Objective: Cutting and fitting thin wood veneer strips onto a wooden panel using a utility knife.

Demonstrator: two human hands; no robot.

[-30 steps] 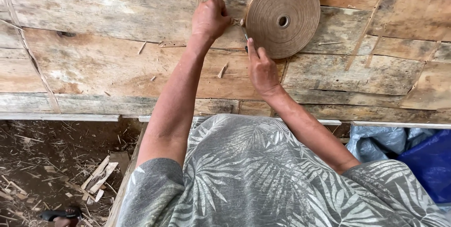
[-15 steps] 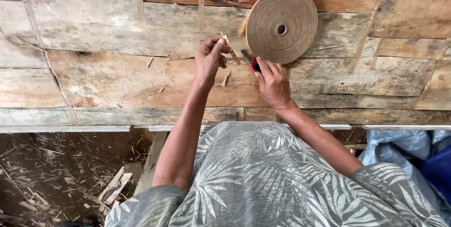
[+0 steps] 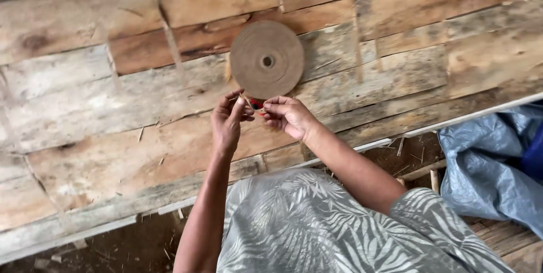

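Both hands meet over the plank floor [image 3: 113, 109]: left hand [image 3: 228, 121] pinches a thin strip end, right hand [image 3: 288, 116] grips a small red tool [image 3: 255, 104], just below the flat coiled strip roll [image 3: 266, 59]. Trimming seems underway; steady fingertip control comes next.

Weathered plank floor [image 3: 113, 109], boards running nine to three; flat tan coiled disc [image 3: 266, 60] lying at twelve, thin splinters [image 3: 140, 134] scattered toward nine.
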